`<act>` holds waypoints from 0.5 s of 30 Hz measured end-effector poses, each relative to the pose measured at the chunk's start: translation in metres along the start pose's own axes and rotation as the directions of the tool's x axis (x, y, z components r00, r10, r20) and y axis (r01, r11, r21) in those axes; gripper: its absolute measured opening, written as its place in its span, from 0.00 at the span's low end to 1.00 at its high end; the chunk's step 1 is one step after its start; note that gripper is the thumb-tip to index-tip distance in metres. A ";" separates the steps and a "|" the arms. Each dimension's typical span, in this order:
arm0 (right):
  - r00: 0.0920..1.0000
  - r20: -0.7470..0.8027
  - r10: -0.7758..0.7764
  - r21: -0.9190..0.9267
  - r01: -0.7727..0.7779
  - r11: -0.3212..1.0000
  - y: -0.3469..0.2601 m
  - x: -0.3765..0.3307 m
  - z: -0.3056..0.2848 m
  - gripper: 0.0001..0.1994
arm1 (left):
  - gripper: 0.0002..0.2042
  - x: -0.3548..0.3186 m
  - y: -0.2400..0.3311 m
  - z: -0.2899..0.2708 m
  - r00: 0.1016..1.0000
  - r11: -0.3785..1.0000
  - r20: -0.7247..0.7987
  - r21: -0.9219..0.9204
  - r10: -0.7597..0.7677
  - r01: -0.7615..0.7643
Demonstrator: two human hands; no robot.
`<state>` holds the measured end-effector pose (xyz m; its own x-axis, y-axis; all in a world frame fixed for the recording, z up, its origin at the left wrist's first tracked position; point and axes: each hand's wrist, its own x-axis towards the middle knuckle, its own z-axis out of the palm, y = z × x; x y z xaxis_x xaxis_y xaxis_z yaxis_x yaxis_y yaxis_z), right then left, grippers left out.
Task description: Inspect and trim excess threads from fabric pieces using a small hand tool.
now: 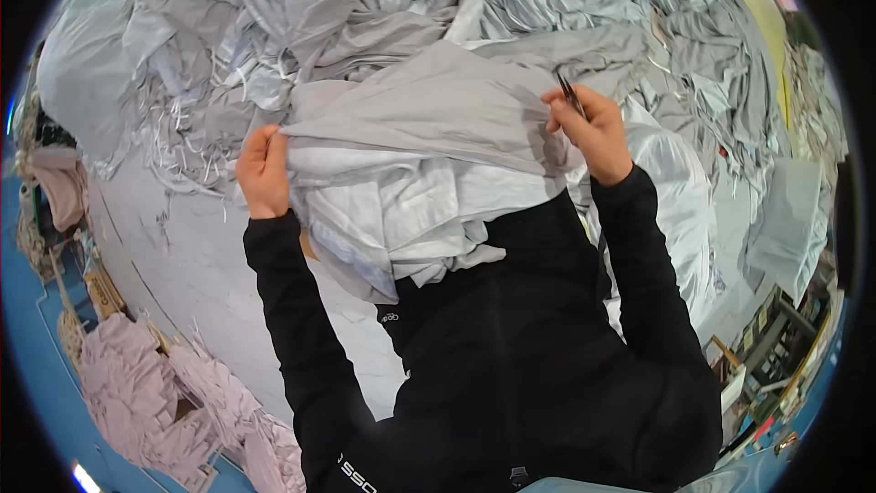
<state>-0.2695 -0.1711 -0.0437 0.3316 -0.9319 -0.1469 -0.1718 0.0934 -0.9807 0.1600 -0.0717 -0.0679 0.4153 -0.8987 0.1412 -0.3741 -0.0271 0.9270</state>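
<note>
My left hand (263, 172) is closed, pinching the edge of a light grey cloth piece (429, 110) between thumb and fingers. Across my front the cloth spreads, with its paler white side (392, 201) folded and hanging toward my lap. My right hand (595, 135) is closed around small dark thread snips (571, 95), their points up and away from me. It hovers over the cloth's right end; whether its fingers also grip the fabric I cannot tell.
A large heap of grey and pale blue fabric (365, 9) covers the far side of the white table (173, 246). Loose white threads or ties dangle at its left. Shiny white material (680, 201) lies by my right arm. Pinkish cloth (137, 393) is piled at lower left.
</note>
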 end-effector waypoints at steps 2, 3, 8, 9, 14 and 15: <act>0.999 -0.028 0.038 0.060 -0.036 0.998 0.033 -0.030 -0.010 0.06 | 0.06 -0.004 -0.010 0.001 0.998 0.998 -0.030 -0.018 -0.061 0.060; 1.000 -0.019 -0.005 0.040 0.006 0.999 0.045 -0.041 -0.009 0.06 | 0.05 -0.003 -0.009 0.003 0.995 0.995 -0.066 0.067 -0.072 0.076; 0.982 0.029 -0.185 -0.057 0.187 0.981 0.041 -0.074 0.014 0.10 | 0.05 -0.004 0.041 0.043 0.997 0.777 -0.064 0.629 0.050 0.001; 0.984 0.015 -0.177 -0.055 0.178 0.983 0.041 -0.077 0.016 0.10 | 0.06 -0.007 0.068 0.061 0.940 0.693 -0.099 0.701 0.327 -0.168; 0.917 0.010 -0.400 -0.311 0.383 0.870 0.047 -0.088 0.020 0.18 | 0.16 -0.046 0.136 0.145 0.760 0.730 0.327 0.236 0.561 -0.641; 0.887 0.025 -0.461 -0.366 0.437 0.822 0.044 -0.087 0.022 0.21 | 0.15 -0.051 0.136 0.155 0.737 0.717 0.384 0.227 0.556 -0.659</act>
<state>-0.2861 -0.0780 -0.0766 0.3964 -0.8612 0.3182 -0.3357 -0.4586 -0.8228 -0.0405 -0.0975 -0.0026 -0.2205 -0.8454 0.4865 -0.7303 0.4737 0.4922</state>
